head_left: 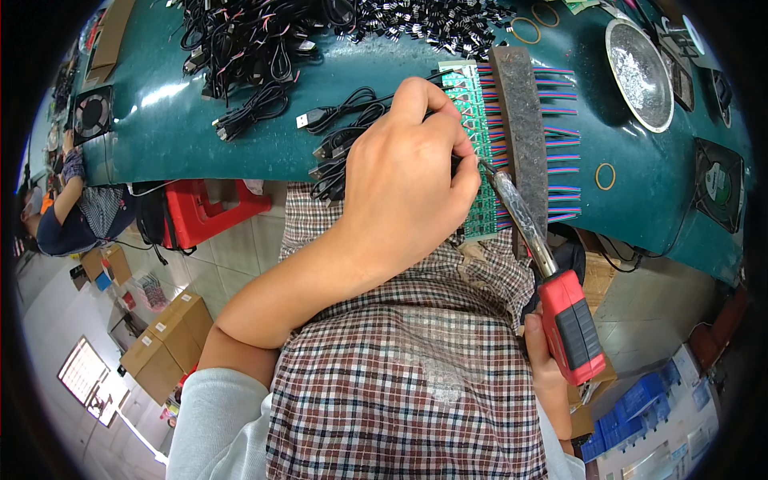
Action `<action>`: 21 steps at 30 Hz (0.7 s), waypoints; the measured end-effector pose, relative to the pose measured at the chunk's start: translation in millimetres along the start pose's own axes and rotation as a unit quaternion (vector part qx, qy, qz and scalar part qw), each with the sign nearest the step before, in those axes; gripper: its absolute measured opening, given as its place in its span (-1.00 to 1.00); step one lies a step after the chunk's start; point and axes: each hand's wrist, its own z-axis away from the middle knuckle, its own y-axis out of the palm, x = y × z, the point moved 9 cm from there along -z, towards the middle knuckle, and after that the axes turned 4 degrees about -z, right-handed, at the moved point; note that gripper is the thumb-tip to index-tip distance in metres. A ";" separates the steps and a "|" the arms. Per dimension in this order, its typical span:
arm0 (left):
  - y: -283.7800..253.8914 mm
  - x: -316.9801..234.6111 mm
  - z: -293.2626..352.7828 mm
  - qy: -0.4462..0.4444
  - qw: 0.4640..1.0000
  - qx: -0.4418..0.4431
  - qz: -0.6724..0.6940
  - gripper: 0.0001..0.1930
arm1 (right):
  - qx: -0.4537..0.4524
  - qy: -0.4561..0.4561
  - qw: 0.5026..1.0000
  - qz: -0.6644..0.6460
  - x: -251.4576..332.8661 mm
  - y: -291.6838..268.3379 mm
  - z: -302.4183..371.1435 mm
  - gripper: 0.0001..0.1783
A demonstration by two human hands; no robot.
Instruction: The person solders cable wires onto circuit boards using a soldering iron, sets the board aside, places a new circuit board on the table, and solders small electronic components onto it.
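My left hand (412, 164) is bent over a green circuit board panel (480, 216), thumb and fingers pinched on a thin black cable mostly hidden by them. In my right hand (544, 364) is a soldering iron (572, 324) with a red and black handle. Its metal tip reaches up and left to the board, close to my left fingertips. A dark grey bar (518, 128) lies across the panel, and thin coloured wires (560, 132) stick out on its right. Black USB cables (332, 152) lie beside and partly under my left hand.
Piles of black cables (248, 48) and small black connectors (432, 24) cover the far side of the green table (200, 152). A round metal dish (640, 76), a rubber band (605, 177) and a small fan (718, 184) are on the right. Another person (80, 204) sits at far left.
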 end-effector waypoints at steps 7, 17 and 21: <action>-0.2 1.5 -0.9 0.005 1.000 -0.005 0.002 -0.89 | -0.027 -0.027 0.999 0.028 7.3 -4.3 -2.9 -0.82; -0.6 0.8 -0.8 0.009 1.000 -0.009 -0.004 -0.89 | -0.016 -0.002 1.000 0.018 1.9 -5.3 1.4 -0.79; 0.3 0.8 -0.6 0.008 1.000 -0.007 -0.001 -0.89 | -0.014 -0.002 1.000 0.025 -1.2 -6.7 5.4 -0.78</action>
